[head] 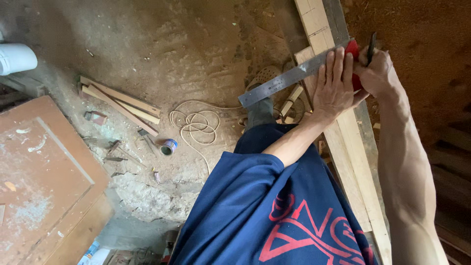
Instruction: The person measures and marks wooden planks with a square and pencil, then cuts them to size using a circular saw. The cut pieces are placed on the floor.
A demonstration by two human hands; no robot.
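Steel square with a red stock lies across the long wooden plank, stiff and probably light, best steadied near the stock. Left hand presses it flat, fingers spread; right hand pinches a dark pencil. Sawdust, offcuts and coiled cord litter the dirt floor.

I wore a loose navy-blue T-shirt with short sleeves; a red line-drawn design sprawled across its front toward five o'clock. Both my forearms were bare, and dark trousers showed near twelve o'clock.
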